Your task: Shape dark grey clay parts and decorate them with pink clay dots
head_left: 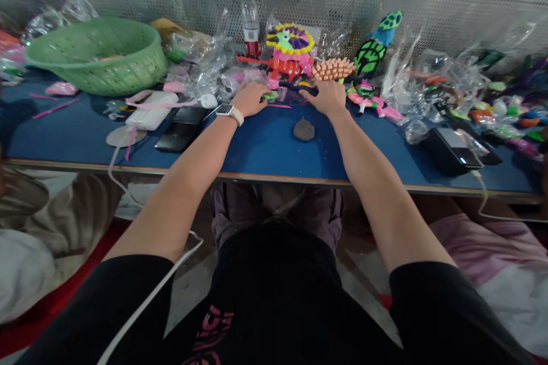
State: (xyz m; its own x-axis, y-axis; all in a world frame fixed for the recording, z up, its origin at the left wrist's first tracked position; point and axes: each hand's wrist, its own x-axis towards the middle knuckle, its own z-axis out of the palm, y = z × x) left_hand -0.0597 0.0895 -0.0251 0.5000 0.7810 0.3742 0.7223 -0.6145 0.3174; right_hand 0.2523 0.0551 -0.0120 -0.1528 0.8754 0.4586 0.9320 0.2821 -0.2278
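My left hand point(250, 98), with a watch on the wrist, is at the middle of the blue table, its fingers curled at a small light-green piece point(270, 95) that looks like modelling clay. To its right, my right hand point(327, 97) has thumb and fingers closed at a dark blue strip point(295, 87); its far side is hidden by the hand. A grey round lump point(303, 130) rests on the table between my forearms. Just behind the hands stand a red and pink clay figure with a yellow-edged disc point(291, 40) and a spiky peach piece point(334, 69).
A green basket point(98, 57) and clear plastic bags point(209, 63) sit left. A red-capped bottle point(250, 20) stands by the perforated metal wall. A phone point(182, 128) and white power bank point(153, 111) lie left, a black device point(451, 151) right. People sit on both sides.
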